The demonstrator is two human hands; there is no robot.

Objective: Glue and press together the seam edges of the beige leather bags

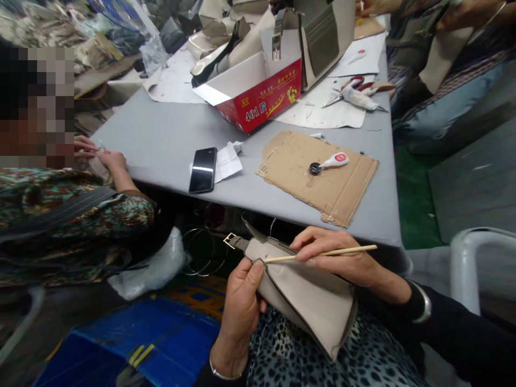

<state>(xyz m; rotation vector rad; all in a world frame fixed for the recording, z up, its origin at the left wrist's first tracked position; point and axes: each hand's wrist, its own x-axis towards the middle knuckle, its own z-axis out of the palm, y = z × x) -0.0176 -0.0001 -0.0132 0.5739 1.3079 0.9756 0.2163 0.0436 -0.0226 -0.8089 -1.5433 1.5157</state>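
Observation:
On my lap rests a beige handbag (318, 295) with dark edges, tilted, its grey strap with a gold buckle (230, 241) sticking out to the left. My left hand (242, 295) pinches the bag's upper left edge between thumb and fingers. A thin wooden stick (342, 251) is held in my right hand (338, 255), its left tip touching the bag's edge close to my left thumb. The right fingers also lie over the bag's top. Whatever is inside the bag is hidden.
On the grey table (161, 134), cardboard (314, 188) carries a small white glue bottle (336, 159) and black cap. A phone (202, 170), red box (262, 99) with bag pieces and pliers (342, 94) lie beyond. Co-workers sit left and far right; a blue crate (133, 333) stands low left.

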